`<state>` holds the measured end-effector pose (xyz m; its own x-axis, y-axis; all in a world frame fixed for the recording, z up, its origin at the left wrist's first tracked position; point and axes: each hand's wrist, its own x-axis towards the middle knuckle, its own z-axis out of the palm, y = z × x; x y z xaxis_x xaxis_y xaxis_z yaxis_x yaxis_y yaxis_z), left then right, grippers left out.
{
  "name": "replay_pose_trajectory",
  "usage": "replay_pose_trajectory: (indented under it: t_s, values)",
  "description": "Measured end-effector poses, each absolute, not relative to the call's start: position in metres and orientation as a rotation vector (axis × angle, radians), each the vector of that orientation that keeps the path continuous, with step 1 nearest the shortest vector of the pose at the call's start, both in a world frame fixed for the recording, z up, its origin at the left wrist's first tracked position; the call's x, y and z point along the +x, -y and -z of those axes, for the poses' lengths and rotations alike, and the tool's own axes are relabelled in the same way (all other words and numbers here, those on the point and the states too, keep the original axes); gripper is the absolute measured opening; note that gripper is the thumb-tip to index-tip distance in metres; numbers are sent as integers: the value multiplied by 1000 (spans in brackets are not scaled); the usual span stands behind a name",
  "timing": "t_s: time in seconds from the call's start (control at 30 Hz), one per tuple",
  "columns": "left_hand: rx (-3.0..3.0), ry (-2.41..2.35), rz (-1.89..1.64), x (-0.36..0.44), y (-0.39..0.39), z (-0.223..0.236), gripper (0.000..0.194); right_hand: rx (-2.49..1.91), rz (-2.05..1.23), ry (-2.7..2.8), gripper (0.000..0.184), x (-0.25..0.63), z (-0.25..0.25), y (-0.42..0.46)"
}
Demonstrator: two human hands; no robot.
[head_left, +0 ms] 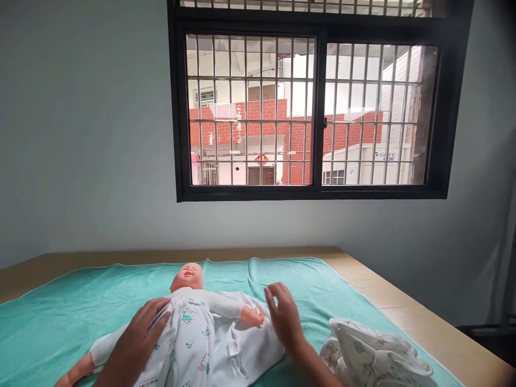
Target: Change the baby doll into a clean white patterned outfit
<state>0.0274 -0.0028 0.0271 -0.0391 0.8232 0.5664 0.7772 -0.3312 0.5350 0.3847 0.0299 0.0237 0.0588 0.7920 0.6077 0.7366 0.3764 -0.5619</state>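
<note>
A baby doll (187, 276) lies on its back, head toward the wall, in a white long-sleeved top. White printed clothing (191, 336) covers its front. My left hand (139, 336) rests against the side of this clothing at the doll's chest, thumb and fingers apart. Plain white cloth (258, 344) with a small tab is spread beneath and beside the doll's body. My right hand (284, 314) is raised beside the doll's hand (252, 316), fingers slightly curved, thumb apart, nothing visible in it.
A turquoise blanket (322, 293) covers much of the wooden table (407, 301). Bundled white printed baby clothes (374, 352) lie at the right, close to my right forearm. Behind the table is a grey wall with a black-framed, barred window (318, 107).
</note>
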Motion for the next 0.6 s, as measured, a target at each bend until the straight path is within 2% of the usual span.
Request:
replay_pose_trajectory:
  t_s: [0.1, 0.13, 0.23, 0.3, 0.47, 0.6]
  values:
    - [1969, -1799, -1442, 15, 7, -12, 35, -1060, -391, 1738, 28, 340, -19, -12]
    - [1938, -1786, -1470, 11, 8, -7, 35, -1008, -533, 1758, 36, 325, -13, -8]
    - [1879, -1723, -1542, 0, 9, 6, 34, -860, -983, 1832, 86, 294, 8, -2]
    - [1850, -1698, -1572, -6, 7, 12, 34, -797, -1184, 1856, 103, 286, 21, -4]
    - [1827, -1725, -1518, -10, -1, 20, 34, -881, -1292, 1813, 126, 288, 31, -21]
    - [1795, -1749, -1530, -3, 2, 17, 33, -879, -1293, 1877, 133, 291, 32, -27]
